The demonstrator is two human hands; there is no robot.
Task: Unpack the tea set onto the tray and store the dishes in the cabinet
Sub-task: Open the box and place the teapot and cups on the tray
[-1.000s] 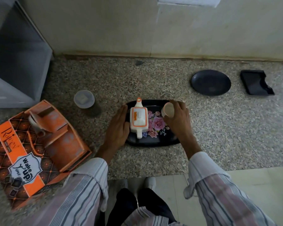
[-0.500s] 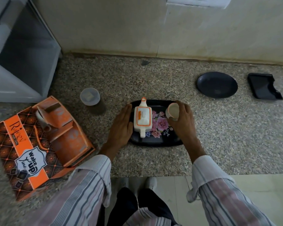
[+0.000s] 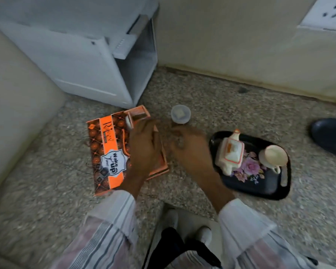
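The black floral tray lies on the speckled counter at the right. On it stand a white and orange teapot and a cream cup. The orange tea set box lies open at the left, and a white piece shows in its top compartment. My left hand hovers over the box's open part with loose fingers, holding nothing that I can see. My right hand is between box and tray, blurred by motion, and nothing shows in it.
A small clear lidded container stands behind my hands. A white cabinet with an open side stands at the back left. A dark plate lies at the far right edge. The wall runs along the back.
My right hand has let go of the cup, which now stands on the tray. Both hands have left the tray and moved left toward the box. The view has swung left.
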